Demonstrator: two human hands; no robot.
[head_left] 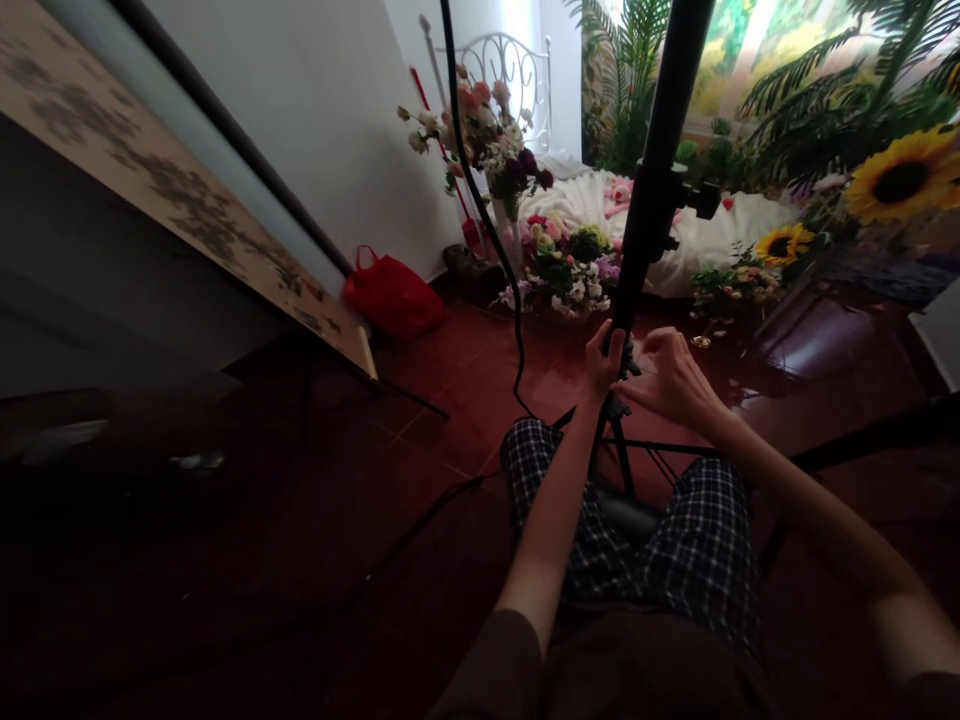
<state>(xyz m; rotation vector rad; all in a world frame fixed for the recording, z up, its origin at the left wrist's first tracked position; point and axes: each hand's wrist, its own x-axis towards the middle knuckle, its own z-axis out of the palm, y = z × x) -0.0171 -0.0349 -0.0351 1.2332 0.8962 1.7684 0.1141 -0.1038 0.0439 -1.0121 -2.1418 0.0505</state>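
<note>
A black stand pole [646, 215] rises at a slant between my knees, with a knob [703, 200] on its upper part. My left hand [604, 362] is wrapped round the lower pole, just above the spread legs. Close on the right side of the pole, my right hand [671, 378] has its fingers curled and its thumb reaching toward a small black clamp [630, 362]. Whether that hand grips anything is too small and dark to tell. A black cable [495, 235] hangs to the left of the pole.
Behind the pole are flower bunches [574, 265], a white-covered bed [701, 245] and sunflowers [900, 180]. A red bag [395, 295] sits by the wall. On the left leans a long painted panel [187, 195]. Another black pole [877, 432] crosses at the right.
</note>
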